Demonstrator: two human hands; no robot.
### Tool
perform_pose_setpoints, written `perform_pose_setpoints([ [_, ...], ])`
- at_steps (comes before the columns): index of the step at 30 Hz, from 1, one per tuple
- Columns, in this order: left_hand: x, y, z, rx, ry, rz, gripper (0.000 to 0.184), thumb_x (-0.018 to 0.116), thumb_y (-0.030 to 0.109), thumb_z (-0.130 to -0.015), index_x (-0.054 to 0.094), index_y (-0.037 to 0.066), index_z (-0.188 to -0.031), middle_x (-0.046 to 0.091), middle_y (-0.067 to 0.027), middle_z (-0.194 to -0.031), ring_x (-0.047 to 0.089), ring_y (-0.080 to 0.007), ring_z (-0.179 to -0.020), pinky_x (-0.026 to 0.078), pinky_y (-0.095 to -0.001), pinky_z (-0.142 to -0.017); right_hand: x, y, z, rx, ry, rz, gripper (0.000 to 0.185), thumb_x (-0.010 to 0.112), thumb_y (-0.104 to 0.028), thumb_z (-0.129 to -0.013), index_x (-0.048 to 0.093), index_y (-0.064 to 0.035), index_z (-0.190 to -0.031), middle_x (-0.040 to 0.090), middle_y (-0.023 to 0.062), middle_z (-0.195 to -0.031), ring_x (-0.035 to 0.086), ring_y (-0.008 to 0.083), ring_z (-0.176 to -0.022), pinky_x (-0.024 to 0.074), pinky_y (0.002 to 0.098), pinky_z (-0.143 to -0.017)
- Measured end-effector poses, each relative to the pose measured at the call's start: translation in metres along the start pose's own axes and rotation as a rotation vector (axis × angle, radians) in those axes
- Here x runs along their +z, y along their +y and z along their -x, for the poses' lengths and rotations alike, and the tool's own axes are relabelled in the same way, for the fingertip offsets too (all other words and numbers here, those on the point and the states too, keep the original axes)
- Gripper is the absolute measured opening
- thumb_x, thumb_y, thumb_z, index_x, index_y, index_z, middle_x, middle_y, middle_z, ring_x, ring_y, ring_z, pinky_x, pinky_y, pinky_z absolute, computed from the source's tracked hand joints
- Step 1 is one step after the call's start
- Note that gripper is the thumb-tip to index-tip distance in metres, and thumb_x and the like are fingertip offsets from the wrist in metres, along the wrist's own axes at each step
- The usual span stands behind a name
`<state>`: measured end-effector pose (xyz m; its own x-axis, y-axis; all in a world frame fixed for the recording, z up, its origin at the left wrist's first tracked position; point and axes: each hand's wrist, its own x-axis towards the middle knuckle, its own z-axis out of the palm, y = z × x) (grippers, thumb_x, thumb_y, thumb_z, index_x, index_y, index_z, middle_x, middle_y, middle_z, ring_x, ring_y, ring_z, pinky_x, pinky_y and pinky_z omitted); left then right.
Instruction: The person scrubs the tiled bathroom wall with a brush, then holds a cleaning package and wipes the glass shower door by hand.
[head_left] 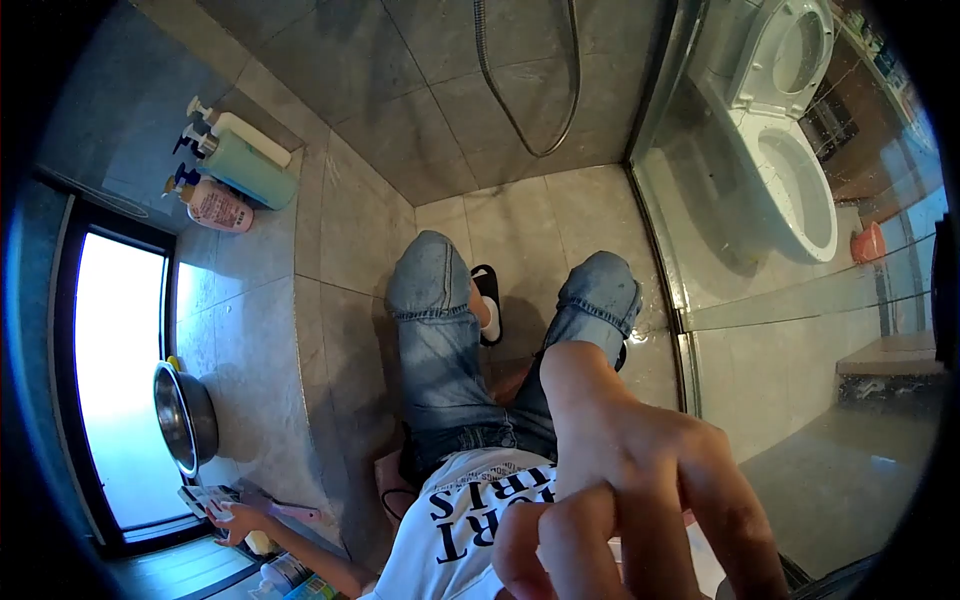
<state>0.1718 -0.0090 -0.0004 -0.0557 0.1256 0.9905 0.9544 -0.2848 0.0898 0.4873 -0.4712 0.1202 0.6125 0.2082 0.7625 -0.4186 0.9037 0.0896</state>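
My right hand (pixel 640 460) is raised close to the camera, its back toward me and its fingers apart. Their tips run past the bottom edge, and nothing shows in them. Far to the left, my left hand (pixel 236 522) reaches to the ledge, its fingers closed around a small grey-and-white object (pixel 203 500) whose kind I cannot make out. Beside that hand lies a pinkish long-handled item (pixel 290 510). A bottle with a white cap (pixel 285 572) and other packages stand below my left forearm.
A steel basin (pixel 187 420) leans on the tiled ledge (pixel 250 330) by the bright window (pixel 120 370). Several pump bottles (pixel 245 165) stand farther along. A shower hose (pixel 530 140) hangs ahead. Beyond the glass screen (pixel 720 290) are a toilet (pixel 790 180) and a red cup (pixel 868 243).
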Motion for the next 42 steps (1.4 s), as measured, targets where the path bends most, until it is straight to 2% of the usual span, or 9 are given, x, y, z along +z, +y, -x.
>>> perform_pose_setpoints([
  [5,0.094,-0.182,0.035,-0.143,-0.417,-0.388,0.057,0.052,0.044,-0.063,0.043,0.006,-0.104,0.024,-0.0267,-0.113,0.03,-0.038,-0.1,0.027,-0.0504,-0.077,0.008,0.011,-0.004,-0.126,0.097,-0.055,0.003,0.059,-0.012,-0.066,0.06,-0.0143,-0.066,0.057,0.0078,-0.072,0.044,0.019,-0.081,0.0326,0.023,-0.065],
  [8,0.072,-0.138,0.03,-0.134,-0.764,-0.369,0.058,0.052,0.044,-0.062,0.042,0.005,-0.105,0.024,-0.026,-0.114,0.029,-0.0374,-0.101,0.027,-0.05,-0.078,0.006,0.001,-0.003,0.166,0.187,-0.025,0.002,0.058,-0.013,-0.066,0.06,-0.0142,-0.066,0.057,0.0079,-0.072,0.044,0.0191,-0.081,0.0328,0.0231,-0.064],
  [12,0.055,-0.103,0.027,-0.127,-0.929,-0.307,0.06,0.052,0.042,-0.062,0.039,0.005,-0.107,0.025,-0.0251,-0.115,0.029,-0.0367,-0.102,0.026,-0.0496,-0.079,-0.001,0.024,-0.006,-0.143,0.041,-0.082,0.004,0.058,-0.012,-0.066,0.061,-0.015,-0.068,0.057,0.0082,-0.073,0.044,0.0188,-0.081,0.0325,0.023,-0.063],
  [20,0.049,-0.081,0.028,-0.096,-1.042,-0.25,0.063,0.053,0.04,-0.062,0.035,0.003,-0.11,0.026,-0.0231,-0.116,0.028,-0.0352,-0.104,0.025,-0.0486,-0.081,0.014,-0.006,0.002,0.31,0.255,-0.031,0.005,0.059,-0.013,-0.065,0.061,-0.0168,-0.068,0.058,0.0073,-0.076,0.045,0.018,-0.079,0.0331,0.0227,-0.062],
  [22,0.048,-0.079,0.027,-0.092,-1.058,-0.243,0.064,0.054,0.039,-0.061,0.034,0.003,-0.11,0.026,-0.0227,-0.116,0.028,-0.0348,-0.105,0.025,-0.0484,-0.082,0.016,0.02,-0.001,-0.138,0.276,-0.032,0.005,0.06,-0.013,-0.065,0.061,-0.0171,-0.068,0.058,0.006,-0.075,0.045,0.0178,-0.079,0.032,0.0229,-0.063],
  [32,0.044,-0.059,0.028,-0.073,-1.11,-0.195,0.069,0.055,0.037,-0.061,0.028,0.001,-0.114,0.027,-0.0203,-0.118,0.027,-0.0329,-0.107,0.023,-0.0473,-0.084,-0.004,0.022,-0.013,-0.342,0.058,0.016,0.008,0.059,-0.018,-0.065,0.058,-0.0183,-0.058,0.055,-0.0041,-0.063,0.045,0.0133,-0.07,0.0285,0.0224,-0.056],
  [35,0.039,-0.055,0.028,-0.072,-1.118,-0.182,0.071,0.055,0.036,-0.06,0.026,0.001,-0.115,0.027,-0.0196,-0.118,0.027,-0.0324,-0.108,0.022,-0.0469,-0.085,-0.002,0.011,-0.012,0.01,0.064,0.086,0.016,0.057,-0.02,-0.067,0.053,-0.0187,-0.052,0.05,-0.0085,-0.057,0.042,0.0116,-0.065,0.0273,0.0232,-0.054],
  [37,0.036,-0.055,0.03,-0.067,-1.112,-0.17,0.072,0.056,0.035,-0.06,0.025,0.0,-0.116,0.027,-0.0191,-0.119,0.026,-0.032,-0.109,0.022,-0.0467,-0.086,0.005,0.027,-0.011,-0.28,0.227,0.188,0.02,0.057,-0.02,-0.068,0.048,-0.0177,-0.05,0.047,-0.0097,-0.055,0.04,0.011,-0.061,0.0267,0.0243,-0.054],
  [42,0.017,-0.04,0.03,-0.079,-1.09,-0.155,0.074,0.056,0.034,-0.06,0.023,0.0,-0.117,0.028,-0.0181,-0.119,0.026,-0.0313,-0.11,0.021,-0.0462,-0.087,-0.004,0.032,-0.014,-0.325,0.13,0.255,0.015,0.054,-0.015,-0.07,0.047,-0.0166,-0.057,0.047,-0.0086,-0.058,0.038,0.0114,-0.06,0.0266,0.0269,-0.054],
])
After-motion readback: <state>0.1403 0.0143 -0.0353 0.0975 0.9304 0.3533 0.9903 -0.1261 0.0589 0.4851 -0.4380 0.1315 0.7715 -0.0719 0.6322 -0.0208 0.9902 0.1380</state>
